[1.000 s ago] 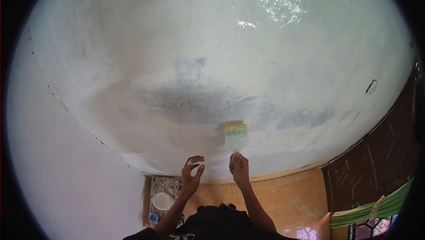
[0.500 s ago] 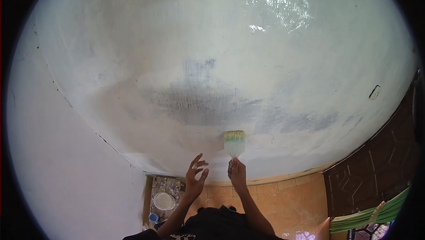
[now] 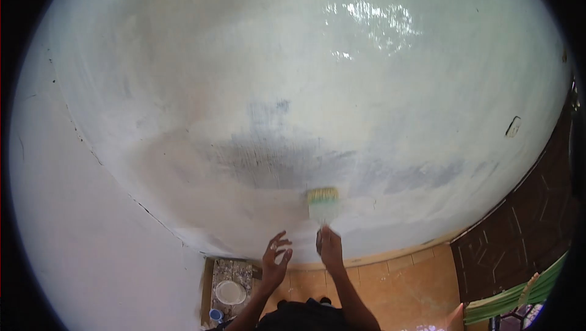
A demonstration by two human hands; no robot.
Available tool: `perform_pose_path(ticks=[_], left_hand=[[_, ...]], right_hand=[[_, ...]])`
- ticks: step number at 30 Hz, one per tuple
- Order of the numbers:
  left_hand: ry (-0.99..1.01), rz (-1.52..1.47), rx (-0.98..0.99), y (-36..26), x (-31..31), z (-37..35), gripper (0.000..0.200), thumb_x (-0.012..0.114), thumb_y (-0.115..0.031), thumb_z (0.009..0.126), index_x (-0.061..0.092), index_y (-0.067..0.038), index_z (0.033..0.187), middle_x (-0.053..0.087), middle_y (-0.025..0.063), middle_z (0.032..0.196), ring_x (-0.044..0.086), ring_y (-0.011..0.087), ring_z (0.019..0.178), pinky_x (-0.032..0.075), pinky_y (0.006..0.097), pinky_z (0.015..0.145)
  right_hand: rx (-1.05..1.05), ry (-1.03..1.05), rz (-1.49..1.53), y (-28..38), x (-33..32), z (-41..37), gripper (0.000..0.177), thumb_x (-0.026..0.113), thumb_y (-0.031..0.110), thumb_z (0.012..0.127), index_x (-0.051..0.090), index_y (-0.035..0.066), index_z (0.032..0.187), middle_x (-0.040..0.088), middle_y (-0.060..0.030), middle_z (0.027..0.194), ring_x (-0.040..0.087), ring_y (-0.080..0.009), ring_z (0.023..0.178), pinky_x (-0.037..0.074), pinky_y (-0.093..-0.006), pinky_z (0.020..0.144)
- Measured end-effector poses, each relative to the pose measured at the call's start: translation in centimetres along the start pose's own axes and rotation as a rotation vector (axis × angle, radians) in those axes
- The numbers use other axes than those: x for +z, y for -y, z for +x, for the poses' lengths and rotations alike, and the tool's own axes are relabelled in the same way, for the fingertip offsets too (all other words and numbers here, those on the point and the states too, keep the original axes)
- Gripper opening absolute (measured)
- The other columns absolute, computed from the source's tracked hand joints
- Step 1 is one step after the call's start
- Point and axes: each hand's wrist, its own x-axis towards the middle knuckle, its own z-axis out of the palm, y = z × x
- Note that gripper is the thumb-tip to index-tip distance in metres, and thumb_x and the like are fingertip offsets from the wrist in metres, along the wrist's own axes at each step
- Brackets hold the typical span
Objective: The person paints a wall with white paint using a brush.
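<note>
A wide paintbrush (image 3: 323, 207) with yellowish bristles is gripped by its handle in my right hand (image 3: 329, 250). Its bristles point up and overlap the lower part of the white wall (image 3: 397, 117), just under a dark grey smudged patch (image 3: 268, 163). To the left, my left hand (image 3: 276, 259) hangs in front of the wall with its fingers apart and bent, holding nothing. Whitish specks show on its fingers. Wet, shiny paint (image 3: 381, 22) gleams higher up the wall.
At lower left, a paint-spattered table (image 3: 226, 268) bears a round white container (image 3: 231, 292) and a blue cup (image 3: 216, 315). Orange floor tiles (image 3: 390, 282) run along the wall's base. A dark brown door (image 3: 506, 245) and green curtain (image 3: 519, 297) stand at right, below a wall switch (image 3: 513, 126).
Both hands and the brush sit slightly lower in the view. The whole scene has shifted a little as the head tilted up. My grip on the brush is unchanged.
</note>
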Motion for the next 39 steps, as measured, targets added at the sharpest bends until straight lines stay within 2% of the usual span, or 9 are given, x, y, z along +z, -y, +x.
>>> perform_pose_path(ticks=[1,8,15,17,23,25,30,35,39], left_hand=[[-0.004,0.001,0.005,1.0,0.0,-0.2,0.036,0.060,-0.002,0.089,0.052,-0.004,0.124,0.049,0.0094,0.135,0.057,0.0198,0.113,0.050,0.0344,0.088],[0.046,0.009,0.064,-0.5,0.4,1.4,0.027,0.061,-0.002,0.088,0.057,-0.004,0.115,0.049,0.0100,0.136,0.057,0.0211,0.114,0.049,0.0346,0.090],[0.026,0.002,0.056,-1.3,1.6,1.7,0.029,0.059,-0.001,0.088,0.056,-0.003,0.117,0.048,0.0102,0.136,0.057,0.0210,0.113,0.049,0.0343,0.089],[0.050,0.055,0.082,-0.1,1.7,1.2,0.034,0.059,0.000,0.089,0.053,-0.004,0.122,0.048,0.0101,0.136,0.057,0.0205,0.112,0.050,0.0339,0.088],[0.058,-0.005,0.062,-1.3,2.4,2.1,0.039,0.058,0.001,0.089,0.049,-0.004,0.127,0.048,0.0107,0.137,0.058,0.0199,0.110,0.050,0.0334,0.087],[0.041,-0.043,0.053,-2.3,2.6,2.8,0.039,0.057,0.002,0.089,0.049,-0.004,0.127,0.047,0.0111,0.137,0.058,0.0201,0.110,0.051,0.0334,0.087],[-0.010,-0.041,0.096,-2.1,2.4,3.3,0.038,0.055,0.005,0.089,0.049,-0.002,0.126,0.045,0.0122,0.140,0.058,0.0211,0.110,0.052,0.0329,0.086],[-0.033,0.003,0.099,-1.3,1.7,2.6,0.038,0.054,0.006,0.089,0.049,-0.002,0.125,0.040,0.0132,0.144,0.058,0.0219,0.111,0.052,0.0326,0.085],[0.000,0.017,0.105,-1.5,1.5,3.2,0.037,0.055,0.005,0.088,0.050,-0.002,0.124,0.038,0.0128,0.147,0.058,0.0222,0.112,0.051,0.0340,0.087]], right_hand=[[0.090,0.011,0.071,0.3,0.2,-0.8,0.046,0.036,0.040,0.103,0.040,0.012,0.067,0.033,0.0061,0.052,0.031,-0.0039,0.041,0.024,-0.0212,0.038],[-0.211,0.035,0.128,11.9,1.8,3.5,0.045,0.038,0.043,0.102,0.041,0.011,0.072,0.030,0.0072,0.055,0.026,-0.0023,0.044,0.019,-0.0218,0.040],[-0.101,0.018,-0.039,-2.0,-0.7,3.1,0.045,0.039,0.045,0.101,0.040,0.012,0.072,0.033,0.0070,0.053,0.028,-0.0026,0.042,0.022,-0.0203,0.039],[0.057,0.033,0.031,-1.1,-0.5,0.3,0.047,0.038,0.045,0.102,0.039,0.012,0.067,0.034,0.0061,0.052,0.029,-0.0032,0.041,0.024,-0.0207,0.038],[-0.256,0.045,-0.035,9.0,0.4,3.6,0.047,0.037,0.042,0.103,0.039,0.010,0.068,0.034,0.0058,0.055,0.027,-0.0032,0.044,0.021,-0.0218,0.040],[-0.173,0.076,0.063,11.4,0.9,5.1,0.047,0.037,0.043,0.102,0.039,0.010,0.068,0.033,0.0066,0.054,0.027,-0.0028,0.044,0.022,-0.0216,0.040],[-0.239,0.051,-0.109,1.1,-1.1,5.2,0.047,0.037,0.045,0.102,0.040,0.011,0.070,0.034,0.0069,0.054,0.028,-0.0029,0.044,0.023,-0.0216,0.040],[0.072,0.038,0.028,-0.1,-1.4,0.3,0.047,0.038,0.044,0.102,0.040,0.011,0.069,0.034,0.0062,0.054,0.029,-0.0028,0.044,0.022,-0.0218,0.039],[-0.239,0.054,-0.004,8.7,-0.2,3.5,0.045,0.038,0.043,0.102,0.039,0.011,0.070,0.033,0.0066,0.054,0.028,-0.0025,0.043,0.021,-0.0212,0.039]])
